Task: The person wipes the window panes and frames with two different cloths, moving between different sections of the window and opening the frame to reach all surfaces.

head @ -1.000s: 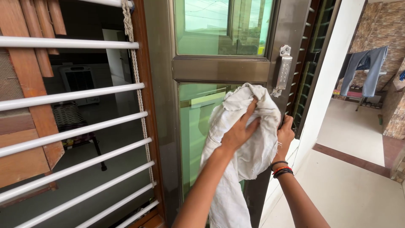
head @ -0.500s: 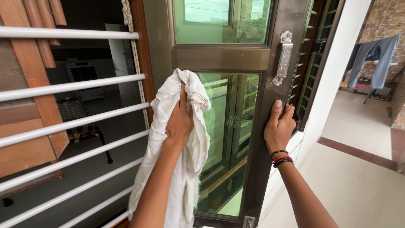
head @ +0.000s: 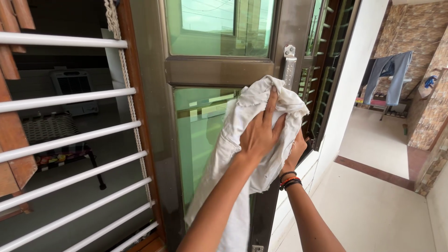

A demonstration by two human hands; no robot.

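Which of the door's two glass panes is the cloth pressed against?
The lower pane, below the door's brown crossbar. The left hand spreads the white cloth over its right side; the upper pane is untouched.

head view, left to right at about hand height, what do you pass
white window bars → rope → brown door frame → green glass pane → left hand pressing a white cloth → white wall → hanging blue clothes
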